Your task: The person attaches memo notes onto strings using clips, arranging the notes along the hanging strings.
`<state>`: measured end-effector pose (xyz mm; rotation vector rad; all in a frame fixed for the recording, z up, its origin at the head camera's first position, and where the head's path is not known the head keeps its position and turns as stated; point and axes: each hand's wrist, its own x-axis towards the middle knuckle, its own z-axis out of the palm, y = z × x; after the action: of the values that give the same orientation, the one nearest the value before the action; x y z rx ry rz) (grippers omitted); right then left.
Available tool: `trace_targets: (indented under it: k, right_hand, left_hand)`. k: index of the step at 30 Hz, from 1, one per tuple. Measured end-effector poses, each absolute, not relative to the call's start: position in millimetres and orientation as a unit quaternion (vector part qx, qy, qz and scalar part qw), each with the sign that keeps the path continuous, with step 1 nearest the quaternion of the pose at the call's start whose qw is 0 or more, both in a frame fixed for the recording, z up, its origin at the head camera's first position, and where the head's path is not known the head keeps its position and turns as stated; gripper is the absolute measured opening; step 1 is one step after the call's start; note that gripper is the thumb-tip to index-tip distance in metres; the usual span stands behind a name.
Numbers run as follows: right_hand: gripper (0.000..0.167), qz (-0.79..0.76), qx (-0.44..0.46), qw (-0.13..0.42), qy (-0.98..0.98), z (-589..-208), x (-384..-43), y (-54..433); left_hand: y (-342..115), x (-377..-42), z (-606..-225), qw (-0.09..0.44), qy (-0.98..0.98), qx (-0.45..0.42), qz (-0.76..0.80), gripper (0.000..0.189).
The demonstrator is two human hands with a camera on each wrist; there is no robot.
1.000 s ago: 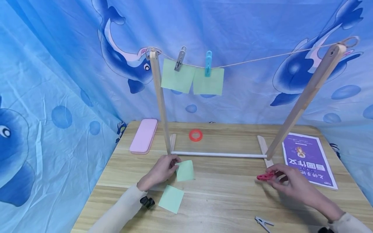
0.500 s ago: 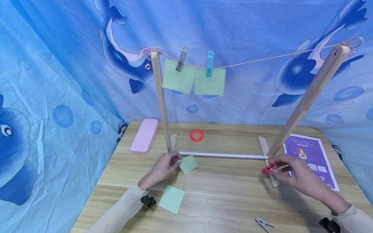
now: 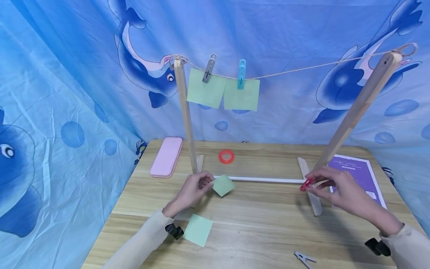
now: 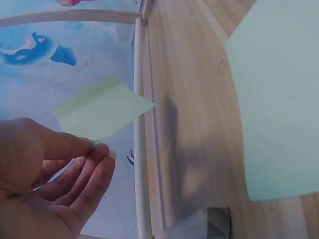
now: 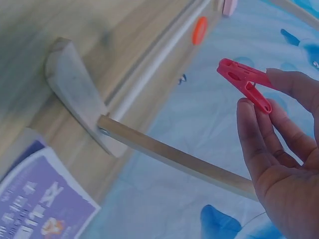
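Observation:
My left hand [image 3: 193, 190] pinches a green sticky note [image 3: 223, 185] by one corner, lifted in front of the wooden stand; the left wrist view shows the note [image 4: 102, 109] between thumb and fingers. A red clothespin [image 3: 305, 184] is held in my right hand [image 3: 339, 190] near the right post; the right wrist view has the clothespin [image 5: 244, 82] between thumb and fingertips. Another green note [image 3: 198, 229] lies on the table near my left wrist. Two green notes hang from the string [image 3: 295, 70], one under a grey clothespin [image 3: 209, 68], the other under a blue clothespin [image 3: 241, 74].
Two wooden posts, left [image 3: 184, 116] and right [image 3: 359, 108], carry the string, with a white rod [image 3: 265, 179] joining their feet. A grey clothespin [image 3: 304, 259] lies at the front. A pink case [image 3: 167, 157], red tape roll [image 3: 226, 156] and purple booklet [image 3: 357, 173] lie around the stand.
My left hand has raised the note and moved it slightly right and away from me. My right hand has lifted the red clothespin a little, tilting it more upright.

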<state>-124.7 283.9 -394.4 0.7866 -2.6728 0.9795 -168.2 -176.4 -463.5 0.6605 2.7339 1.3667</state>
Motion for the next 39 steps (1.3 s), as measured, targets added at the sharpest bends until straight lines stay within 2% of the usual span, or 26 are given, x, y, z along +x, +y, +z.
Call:
trace_targets:
  k: [10,18,39]
  right_hand:
    - [0.039,0.296,0.264,0.129,-0.909,-358.2,-135.9,280.6]
    - [0.039,0.272,0.273,0.145,-0.911,-327.8,-142.2,274.2]
    - [0.047,0.271,0.329,0.203,-0.882,-268.5,-161.8,240.9]
  left_hand:
    - [-167.1,-176.7,-454.0,-0.029,0.853,0.188,0.486,0.013]
    - [-158.3,-179.3,-445.8,-0.027,0.827,0.177,0.534,0.014]
    - [-117.0,-196.5,-427.5,-0.068,0.773,0.168,0.608,0.018]
